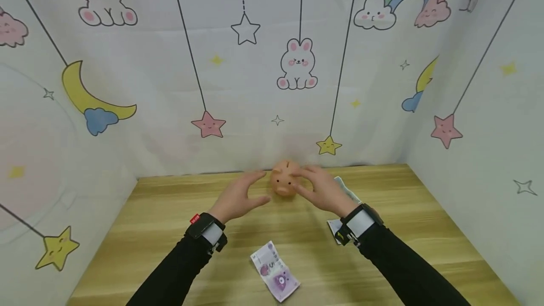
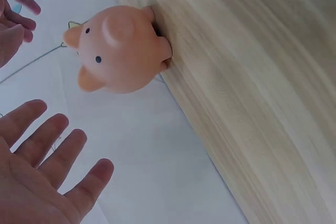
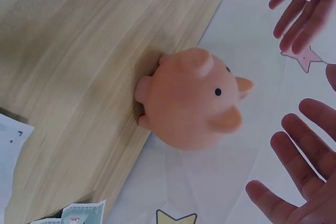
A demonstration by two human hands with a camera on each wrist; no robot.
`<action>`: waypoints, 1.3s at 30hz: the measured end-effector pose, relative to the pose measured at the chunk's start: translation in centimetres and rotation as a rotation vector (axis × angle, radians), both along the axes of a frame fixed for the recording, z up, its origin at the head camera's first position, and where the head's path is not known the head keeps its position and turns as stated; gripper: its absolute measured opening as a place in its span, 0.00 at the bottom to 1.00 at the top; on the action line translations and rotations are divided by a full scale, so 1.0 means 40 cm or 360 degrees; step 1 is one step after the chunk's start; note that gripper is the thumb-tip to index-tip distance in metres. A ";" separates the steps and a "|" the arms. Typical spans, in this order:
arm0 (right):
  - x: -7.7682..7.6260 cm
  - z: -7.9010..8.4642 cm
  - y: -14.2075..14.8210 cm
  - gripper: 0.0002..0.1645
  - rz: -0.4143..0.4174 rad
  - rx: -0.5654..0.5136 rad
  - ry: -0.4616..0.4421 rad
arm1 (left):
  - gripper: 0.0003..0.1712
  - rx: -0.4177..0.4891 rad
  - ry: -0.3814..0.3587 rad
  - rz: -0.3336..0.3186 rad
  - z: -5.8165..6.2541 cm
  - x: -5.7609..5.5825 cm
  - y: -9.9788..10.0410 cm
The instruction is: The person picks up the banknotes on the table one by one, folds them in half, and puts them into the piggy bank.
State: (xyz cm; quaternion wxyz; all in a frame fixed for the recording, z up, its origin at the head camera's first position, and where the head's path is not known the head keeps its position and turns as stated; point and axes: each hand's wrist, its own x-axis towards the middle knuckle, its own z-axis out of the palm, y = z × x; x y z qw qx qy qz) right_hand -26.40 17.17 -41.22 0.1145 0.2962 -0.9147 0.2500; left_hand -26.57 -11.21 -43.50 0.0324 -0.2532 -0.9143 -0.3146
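An orange piggy bank stands upright at the back of the wooden table, its snout toward me and a dark coin slot on top. To its left, my left hand is spread with the fingers apart and nothing in it. On the other side my right hand is likewise spread, its fingertips overlapping the pig's edge in the head view. In the right wrist view a gap shows between that hand's fingers and the piggy bank. The left wrist view shows the left fingers apart from it too.
A purple-and-white banknote lies on the table near the front middle. A greenish note and a pale note lie partly hidden by the right arm. A printed cloth backdrop rises behind the table and at both sides.
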 end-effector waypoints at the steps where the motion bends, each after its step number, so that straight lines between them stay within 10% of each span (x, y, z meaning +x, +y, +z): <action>1: 0.005 -0.003 0.000 0.25 0.0009 0.0004 0.0002 | 0.43 -0.0023 0.0008 -0.0014 0.000 0.010 -0.003; 16: 0.095 -0.084 0.024 0.28 0.0128 0.0177 0.0031 | 0.28 -0.0383 0.0020 -0.0247 -0.053 0.127 -0.009; 39: 0.206 -0.189 0.045 0.35 0.0195 0.0466 0.0139 | 0.14 -0.0599 0.0062 -0.0270 -0.106 0.177 0.040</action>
